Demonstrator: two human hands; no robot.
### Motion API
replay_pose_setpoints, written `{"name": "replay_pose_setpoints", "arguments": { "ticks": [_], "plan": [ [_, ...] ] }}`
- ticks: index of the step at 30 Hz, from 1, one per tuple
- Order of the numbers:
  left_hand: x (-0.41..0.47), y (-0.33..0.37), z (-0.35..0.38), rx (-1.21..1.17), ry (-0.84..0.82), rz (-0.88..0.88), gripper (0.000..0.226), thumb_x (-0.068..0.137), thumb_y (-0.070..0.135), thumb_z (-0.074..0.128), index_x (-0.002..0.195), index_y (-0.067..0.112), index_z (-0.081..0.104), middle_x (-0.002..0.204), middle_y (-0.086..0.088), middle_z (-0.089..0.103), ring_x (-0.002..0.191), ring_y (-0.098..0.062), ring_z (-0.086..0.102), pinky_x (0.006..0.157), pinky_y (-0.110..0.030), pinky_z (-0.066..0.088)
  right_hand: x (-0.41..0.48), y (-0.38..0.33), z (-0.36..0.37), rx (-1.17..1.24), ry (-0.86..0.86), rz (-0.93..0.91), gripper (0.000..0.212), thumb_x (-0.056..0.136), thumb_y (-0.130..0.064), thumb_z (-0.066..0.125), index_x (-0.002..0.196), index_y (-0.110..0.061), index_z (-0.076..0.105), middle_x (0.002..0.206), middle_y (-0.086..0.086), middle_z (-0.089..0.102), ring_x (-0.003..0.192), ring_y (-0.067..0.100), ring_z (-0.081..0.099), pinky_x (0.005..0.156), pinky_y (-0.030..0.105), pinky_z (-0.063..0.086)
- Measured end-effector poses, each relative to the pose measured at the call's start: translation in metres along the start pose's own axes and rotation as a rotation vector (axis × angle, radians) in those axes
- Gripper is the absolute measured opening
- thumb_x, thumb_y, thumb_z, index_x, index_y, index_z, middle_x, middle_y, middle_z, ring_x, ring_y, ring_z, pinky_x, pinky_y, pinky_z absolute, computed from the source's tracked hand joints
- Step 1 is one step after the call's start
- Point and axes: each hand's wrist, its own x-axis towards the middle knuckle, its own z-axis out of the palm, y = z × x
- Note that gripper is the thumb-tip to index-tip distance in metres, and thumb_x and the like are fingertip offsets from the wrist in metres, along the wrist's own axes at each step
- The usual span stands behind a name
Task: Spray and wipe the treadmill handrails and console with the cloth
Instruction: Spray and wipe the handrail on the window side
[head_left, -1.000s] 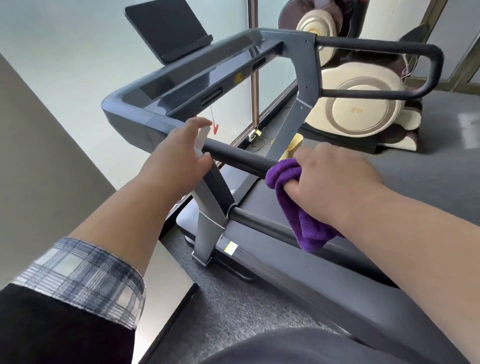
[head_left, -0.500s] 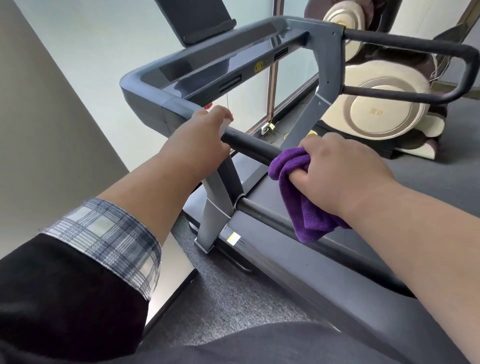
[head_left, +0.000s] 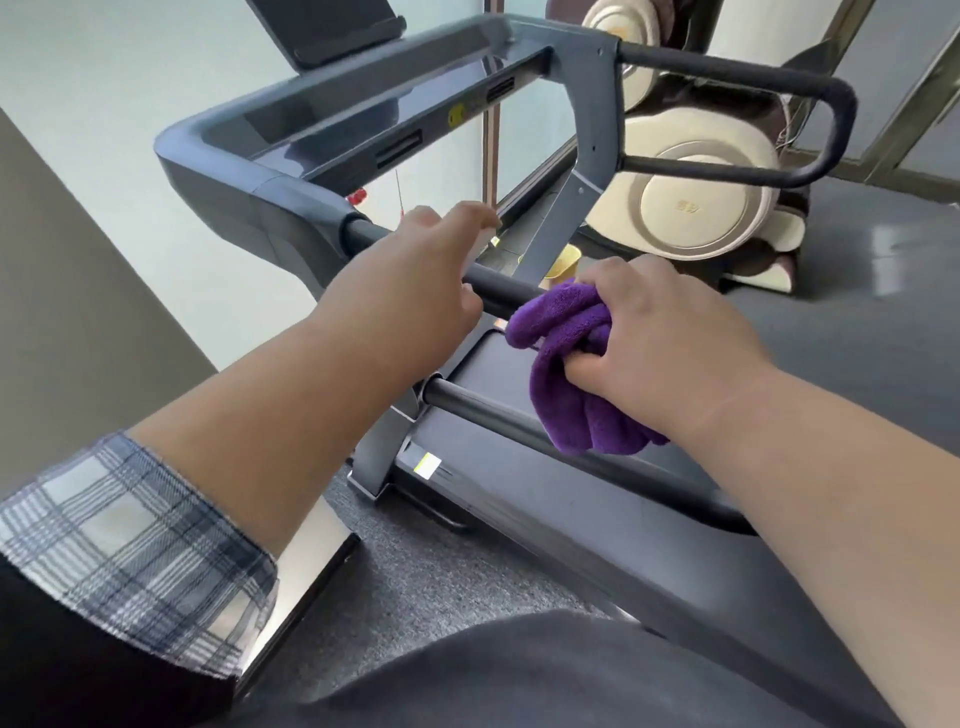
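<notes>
The dark grey treadmill console (head_left: 363, 119) stretches across the top, with a black near handrail (head_left: 493, 288) running from its left corner towards me. My left hand (head_left: 405, 301) is over this rail and grips a small whitish spray bottle (head_left: 483, 241), which is mostly hidden by the fingers. Just right of it, my right hand (head_left: 665, 338) holds a bunched purple cloth (head_left: 566, 405) against the same rail, with the cloth's tail hanging down. The far handrail (head_left: 727, 67) loops at the upper right.
A cream and brown massage chair (head_left: 696, 208) stands beyond the treadmill. A dark tablet shelf (head_left: 322, 26) rises above the console, and a red safety key (head_left: 356, 197) hangs under it. The belt deck (head_left: 571, 519) lies below my hands. A grey wall is close on the left.
My left hand has slid along the near rail away from the console corner and closer to the cloth. My right hand stays on the rail with the cloth.
</notes>
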Motion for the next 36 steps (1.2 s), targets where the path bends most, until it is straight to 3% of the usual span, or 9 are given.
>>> {"name": "replay_pose_setpoints", "arguments": {
  "ticks": [7, 14, 25, 29, 32, 36],
  "plan": [
    [-0.012, 0.033, 0.02, -0.048, -0.052, 0.113, 0.05, 0.09, 0.023, 0.054, 0.132, 0.04, 0.032, 0.115, -0.001, 0.048, 0.071, -0.017, 0.053, 0.064, -0.035, 0.051, -0.041, 0.035, -0.009, 0.003, 0.049, 0.102, 0.051, 0.07, -0.05, 0.062, 0.118, -0.039, 0.051, 0.111, -0.003, 0.053, 0.104, 0.027, 0.055, 0.084, 0.042, 0.047],
    [-0.016, 0.065, 0.033, -0.072, -0.082, 0.199, 0.05, 0.09, 0.023, 0.055, 0.132, 0.039, 0.033, 0.12, -0.005, 0.048, 0.08, -0.026, 0.06, 0.073, -0.043, 0.057, -0.061, 0.05, -0.011, 0.042, 0.102, 0.176, 0.051, 0.066, -0.05, 0.061, 0.115, -0.038, 0.054, 0.108, -0.003, 0.055, 0.103, 0.027, 0.055, 0.088, 0.045, 0.048],
    [-0.02, 0.072, 0.037, -0.08, -0.097, 0.184, 0.048, 0.088, 0.023, 0.057, 0.128, 0.038, 0.035, 0.116, -0.006, 0.047, 0.074, -0.029, 0.059, 0.069, -0.044, 0.057, -0.066, 0.05, -0.008, 0.042, 0.1, 0.197, 0.052, 0.069, -0.053, 0.06, 0.117, -0.036, 0.053, 0.11, -0.001, 0.055, 0.104, 0.03, 0.054, 0.091, 0.047, 0.046],
    [-0.031, 0.063, 0.027, -0.076, -0.078, 0.157, 0.052, 0.09, 0.023, 0.056, 0.133, 0.04, 0.031, 0.118, -0.004, 0.047, 0.067, -0.017, 0.054, 0.064, -0.036, 0.054, -0.069, 0.053, -0.011, 0.111, 0.092, 0.198, 0.049, 0.071, -0.049, 0.062, 0.118, -0.041, 0.052, 0.112, -0.004, 0.054, 0.107, 0.027, 0.054, 0.095, 0.047, 0.046],
    [-0.047, 0.05, 0.022, -0.12, -0.063, 0.089, 0.053, 0.091, 0.026, 0.055, 0.136, 0.042, 0.031, 0.124, -0.002, 0.045, 0.067, -0.015, 0.052, 0.061, -0.03, 0.043, -0.077, 0.059, -0.015, 0.192, 0.097, 0.17, 0.05, 0.074, -0.042, 0.067, 0.121, -0.044, 0.051, 0.119, -0.005, 0.053, 0.112, 0.022, 0.052, 0.099, 0.043, 0.043],
    [-0.074, 0.04, 0.023, -0.175, -0.078, -0.007, 0.053, 0.092, 0.03, 0.055, 0.137, 0.044, 0.03, 0.13, 0.001, 0.044, 0.064, -0.013, 0.056, 0.058, -0.027, 0.041, -0.081, 0.062, -0.026, 0.476, 0.126, 0.167, 0.049, 0.081, -0.016, 0.064, 0.12, -0.045, 0.053, 0.119, -0.012, 0.053, 0.111, 0.007, 0.052, 0.097, 0.025, 0.041]
  ]
}}
